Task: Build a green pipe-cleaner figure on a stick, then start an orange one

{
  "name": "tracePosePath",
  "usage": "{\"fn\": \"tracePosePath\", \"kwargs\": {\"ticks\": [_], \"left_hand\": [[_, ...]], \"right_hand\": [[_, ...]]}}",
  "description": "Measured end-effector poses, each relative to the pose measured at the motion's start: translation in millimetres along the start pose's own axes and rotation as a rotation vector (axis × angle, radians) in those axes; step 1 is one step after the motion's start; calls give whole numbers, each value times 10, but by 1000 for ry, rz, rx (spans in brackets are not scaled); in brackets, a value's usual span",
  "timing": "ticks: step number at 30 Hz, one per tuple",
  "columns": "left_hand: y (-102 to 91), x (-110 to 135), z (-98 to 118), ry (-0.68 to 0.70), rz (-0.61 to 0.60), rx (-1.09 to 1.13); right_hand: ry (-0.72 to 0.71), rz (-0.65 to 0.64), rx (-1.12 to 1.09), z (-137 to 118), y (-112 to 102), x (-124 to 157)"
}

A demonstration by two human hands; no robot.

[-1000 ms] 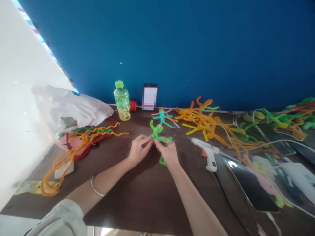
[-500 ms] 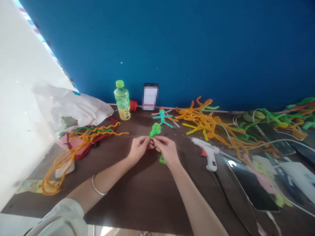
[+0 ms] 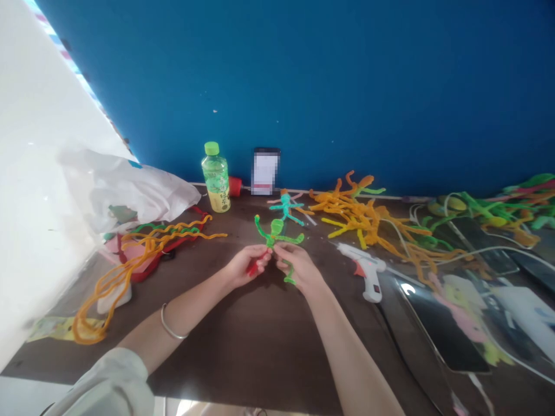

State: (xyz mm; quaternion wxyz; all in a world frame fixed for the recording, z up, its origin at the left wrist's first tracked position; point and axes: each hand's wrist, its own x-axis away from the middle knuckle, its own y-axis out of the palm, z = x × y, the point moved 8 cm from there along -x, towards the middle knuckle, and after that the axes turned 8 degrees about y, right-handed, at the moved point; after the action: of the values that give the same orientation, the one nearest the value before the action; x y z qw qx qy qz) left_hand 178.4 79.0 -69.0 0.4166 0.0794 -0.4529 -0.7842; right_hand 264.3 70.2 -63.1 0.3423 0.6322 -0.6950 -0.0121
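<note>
A green pipe-cleaner figure [image 3: 276,234] with a rounded head and spread arms stands up between my hands. My right hand [image 3: 298,267] pinches its lower body, and one green leg hangs below the fingers. My left hand [image 3: 247,266] grips a short red pipe cleaner [image 3: 254,264], and its fingertips touch the figure's lower end. Part of the figure's body is hidden by my fingers. A smaller teal pipe-cleaner figure [image 3: 285,208] lies on the table just beyond it.
Wavy orange pipe cleaners [image 3: 173,232] lie left on the dark wooden table [image 3: 243,346], beside a white plastic bag [image 3: 130,193]. A green-capped bottle [image 3: 215,179] stands by the blue wall [image 3: 347,86]. Right are an orange pipe-cleaner pile [image 3: 359,219], a white glue gun [image 3: 368,270] and a glossy dark panel [image 3: 442,323].
The green figure has opened out, with its arms now spread and visible. My hands have drawn slightly apart, and a red pipe cleaner now shows in my left hand.
</note>
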Motion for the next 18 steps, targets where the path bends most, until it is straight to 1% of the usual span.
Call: {"fn": "tracePosePath", "kwargs": {"ticks": [2, 4, 6, 8, 10, 13, 14, 16, 18], "left_hand": [[67, 52, -29, -111, -43, 132], [110, 99, -45, -195, -66, 216], [117, 123, -67, -249, -67, 241], [73, 103, -88, -237, -39, 178], [-11, 43, -63, -115, 14, 7], [-69, -7, 68, 183, 75, -359], [-61, 6, 130, 293, 93, -482], [-20, 96, 310, 559, 162, -743], [70, 202, 434, 753, 184, -990]], "right_hand": [[-21, -43, 47, -39, 51, 32], [-55, -64, 109, -75, 89, 67], [-103, -51, 157, -99, 92, 83], [-123, -2, 160, -83, 50, 64], [-107, 54, 130, -30, -8, 20], [-103, 93, 106, 11, -51, -36], [-115, 95, 110, 4, -53, -45], [-146, 109, 111, -25, -66, -46], [-174, 154, 114, -54, -103, -34]]}}
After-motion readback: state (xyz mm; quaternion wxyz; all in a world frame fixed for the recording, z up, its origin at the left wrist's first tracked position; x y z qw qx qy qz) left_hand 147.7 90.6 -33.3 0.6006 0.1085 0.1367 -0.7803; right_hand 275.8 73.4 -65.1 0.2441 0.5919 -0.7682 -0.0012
